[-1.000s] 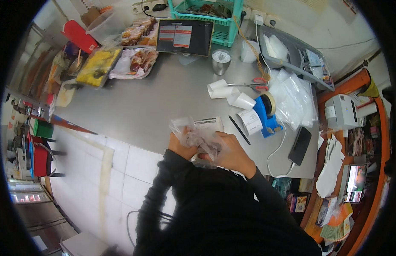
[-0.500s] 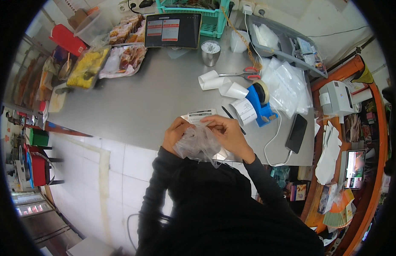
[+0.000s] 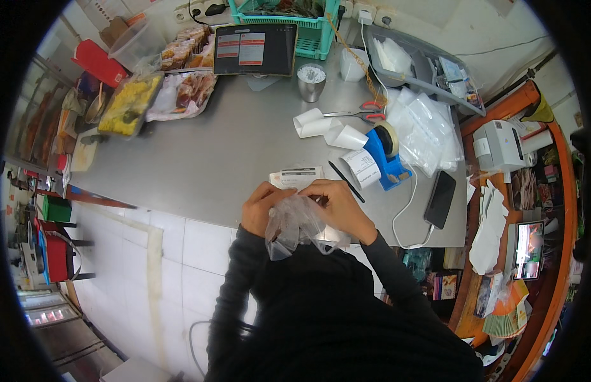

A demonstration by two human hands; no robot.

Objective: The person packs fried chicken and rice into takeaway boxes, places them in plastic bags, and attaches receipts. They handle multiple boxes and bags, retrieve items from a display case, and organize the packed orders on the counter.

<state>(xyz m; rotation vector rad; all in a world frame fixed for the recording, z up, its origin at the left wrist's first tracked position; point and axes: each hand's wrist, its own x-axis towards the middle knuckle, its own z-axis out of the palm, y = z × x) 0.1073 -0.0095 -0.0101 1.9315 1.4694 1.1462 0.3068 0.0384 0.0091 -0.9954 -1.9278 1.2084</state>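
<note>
My left hand point(image 3: 262, 207) and my right hand point(image 3: 338, 207) meet at the table's near edge, both closed on a thin clear plastic bag point(image 3: 292, 224). The fingertips of the two hands nearly touch at the bag's upper edge. Crumpled and loose, the bag hangs down toward my body. Just beyond my fingers lies a white printed slip point(image 3: 296, 175), partly covered by the hands. To the right of it rests a black pen point(image 3: 346, 181) beside a curling paper receipt point(image 3: 361, 167).
A blue tape dispenser point(image 3: 389, 167), red-handled scissors point(image 3: 353, 114), a charging phone point(image 3: 442, 198) and a pile of clear bags point(image 3: 426, 130) lie to the right. Beyond stand a metal cup point(image 3: 312, 83) and a tablet point(image 3: 256, 49). Packed food trays point(image 3: 131, 105) sit at the far left.
Both hands have sunk slightly toward me with the plastic bag, which hangs lower and more spread. More of the printed slip shows beyond my fingers.
</note>
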